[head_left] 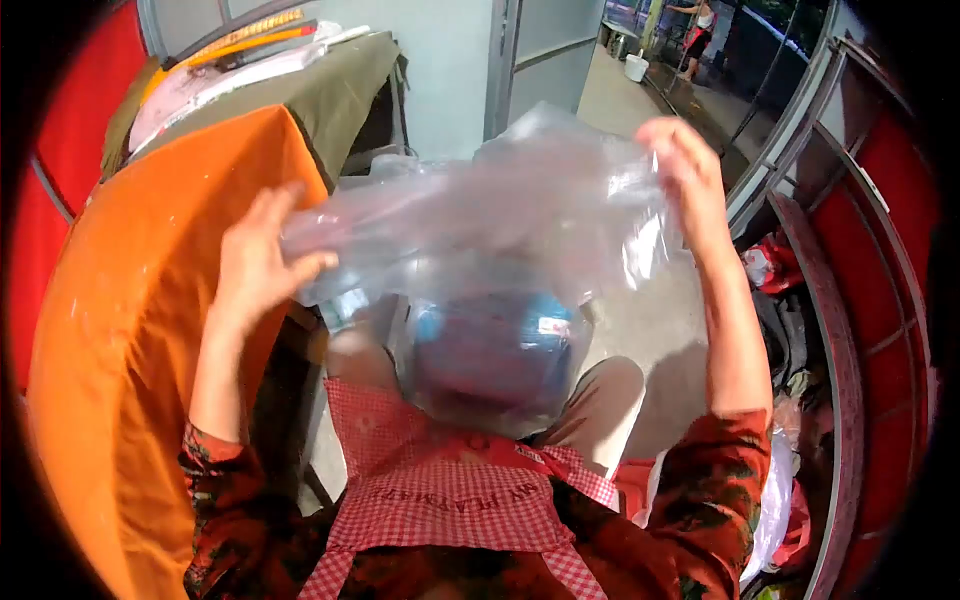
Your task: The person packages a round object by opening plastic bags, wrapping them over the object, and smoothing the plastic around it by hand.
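A large clear plastic bag [480, 215] is stretched between my two hands, above my lap. My left hand [258, 255] is at the bag's left edge, thumb and fingers on either side of the plastic, slightly blurred. Higher up, my right hand [690, 180] has its fingers curled round the bag's right edge. Below, between my knees, is a blue bundle [495, 350] seen through clear plastic, with a small white label on it. Whether that plastic belongs to the same bag I cannot tell.
An orange cloth-covered surface [150, 350] stands close on my left, with a green-draped table [340, 85] beyond it. A metal-framed red panel [880, 250] and piled bags line the right. Far back are a white bucket [636, 68] and another person [700, 40].
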Available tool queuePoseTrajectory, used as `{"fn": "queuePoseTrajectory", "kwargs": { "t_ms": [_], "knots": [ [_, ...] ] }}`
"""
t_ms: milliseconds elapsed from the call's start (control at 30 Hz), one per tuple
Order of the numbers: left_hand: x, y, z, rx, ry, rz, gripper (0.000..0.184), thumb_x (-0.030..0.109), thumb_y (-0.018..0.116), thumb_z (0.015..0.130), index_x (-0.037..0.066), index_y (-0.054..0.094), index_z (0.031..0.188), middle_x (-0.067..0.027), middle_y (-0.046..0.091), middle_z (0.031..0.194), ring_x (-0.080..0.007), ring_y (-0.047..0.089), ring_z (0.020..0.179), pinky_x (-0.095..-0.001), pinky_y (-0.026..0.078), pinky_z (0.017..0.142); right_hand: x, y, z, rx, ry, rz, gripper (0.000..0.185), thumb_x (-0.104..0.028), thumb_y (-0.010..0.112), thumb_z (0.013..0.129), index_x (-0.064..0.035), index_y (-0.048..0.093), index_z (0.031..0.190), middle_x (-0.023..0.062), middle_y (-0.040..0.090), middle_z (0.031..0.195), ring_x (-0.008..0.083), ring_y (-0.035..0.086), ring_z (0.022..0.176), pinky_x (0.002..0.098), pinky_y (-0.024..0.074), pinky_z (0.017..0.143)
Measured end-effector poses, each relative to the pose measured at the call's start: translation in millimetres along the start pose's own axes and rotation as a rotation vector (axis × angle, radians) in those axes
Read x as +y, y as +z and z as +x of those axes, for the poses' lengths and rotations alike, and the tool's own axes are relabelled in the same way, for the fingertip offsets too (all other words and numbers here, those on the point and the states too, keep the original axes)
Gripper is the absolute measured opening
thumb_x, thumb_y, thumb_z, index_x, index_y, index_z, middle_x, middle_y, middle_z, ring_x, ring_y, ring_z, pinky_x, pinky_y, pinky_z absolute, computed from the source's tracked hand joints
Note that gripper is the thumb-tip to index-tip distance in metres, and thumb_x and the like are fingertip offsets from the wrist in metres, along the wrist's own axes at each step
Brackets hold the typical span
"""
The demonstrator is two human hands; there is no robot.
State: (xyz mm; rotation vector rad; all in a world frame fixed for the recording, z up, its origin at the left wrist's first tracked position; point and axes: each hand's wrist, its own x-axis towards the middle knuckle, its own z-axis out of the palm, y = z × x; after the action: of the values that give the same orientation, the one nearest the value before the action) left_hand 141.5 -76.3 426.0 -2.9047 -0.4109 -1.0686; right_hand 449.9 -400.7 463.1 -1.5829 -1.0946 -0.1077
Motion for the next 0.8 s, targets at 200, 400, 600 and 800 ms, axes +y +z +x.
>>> {"fn": "queuePoseTrajectory", "kwargs": {
  "t_ms": [200,400,600,800],
  "knots": [
    [-43.5,31.9,-79.5,0.129,-0.183,-0.176,0.012,-0.004,0.062,0.069,-0.001,0.051,0.069,-0.0151,0.06,0.088,-0.0319,0.062,0.084,-0.0364,0.05,0.075,1.4,31.3,-114.7,-0.522,-0.073,-1.073,0.029,-0.018,0.077,0.071,-0.0054,0.059,0.089,0.0137,0.061,0.091,0.035,0.064,0.079,0.0429,0.0514,0.067],
    [-13.7,-1.8,-109.9,0.235,-0.445,-1.049,0.02,0.012,0.057,0.086,0.008,0.042,0.074,-0.0001,0.047,0.08,-0.0083,0.043,0.076,-0.022,0.035,0.068,3.1,29.6,-128.0,-0.047,-0.221,-0.524,0.016,0.0,0.062,0.078,-0.0011,0.047,0.074,0.0126,0.06,0.085,0.0299,0.061,0.068,0.0362,0.0505,0.061],
    [14.3,-36.4,-109.8,-0.32,-0.112,-0.481,0.065,0.015,0.077,0.06,0.005,0.058,0.122,-0.007,0.059,0.088,-0.0255,0.06,0.085,-0.0314,0.047,0.077,-34.4,32.1,-150.3,-0.41,-0.005,-0.306,0.032,-0.016,0.069,0.075,-0.0027,0.058,0.102,0.013,0.059,0.085,0.0305,0.064,0.07,0.0355,0.0516,0.062],
    [5.9,4.8,-152.5,-0.517,0.052,-0.007,0.02,0.002,0.07,0.057,0.004,0.067,0.076,-0.0081,0.064,0.097,-0.0301,0.065,0.081,-0.0385,0.053,0.07,-31.0,39.1,-172.0,-0.564,-0.151,-0.952,0.031,-0.009,0.067,0.064,-0.0035,0.06,0.093,0.011,0.052,0.088,0.0296,0.059,0.073,0.0401,0.0504,0.061]
  ]
}}
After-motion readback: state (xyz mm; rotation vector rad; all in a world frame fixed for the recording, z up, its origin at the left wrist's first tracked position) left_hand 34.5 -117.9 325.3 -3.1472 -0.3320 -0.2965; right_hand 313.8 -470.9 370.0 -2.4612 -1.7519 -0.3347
